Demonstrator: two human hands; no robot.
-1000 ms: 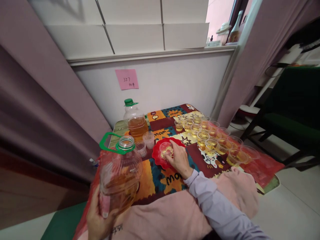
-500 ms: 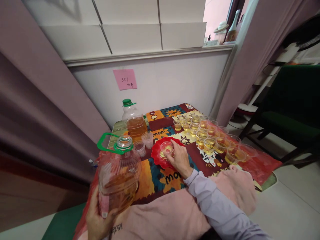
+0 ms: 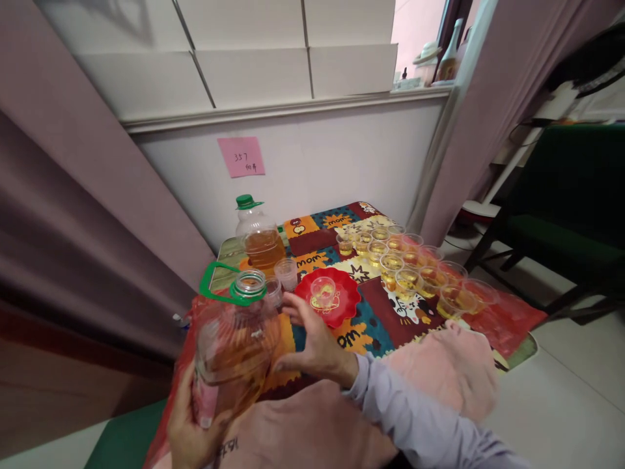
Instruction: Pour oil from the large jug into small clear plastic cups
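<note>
Over the patterned tablecloth [image 3: 375,306] our left hand [image 3: 188,423] grips one uncapped jug [image 3: 234,345] from below, our right hand [image 3: 312,342] spread wide beside it, one cup [image 3: 323,291] on one red plate [image 3: 349,298] just beyond.

My left hand [image 3: 188,426] is low and close to my body, palm turned up, the fingers curled upward in a firm grip. My right hand [image 3: 312,342] is raised before me, fingers spread and loose, holding nothing; its sleeved forearm [image 3: 420,417] comes from lower right.
</note>
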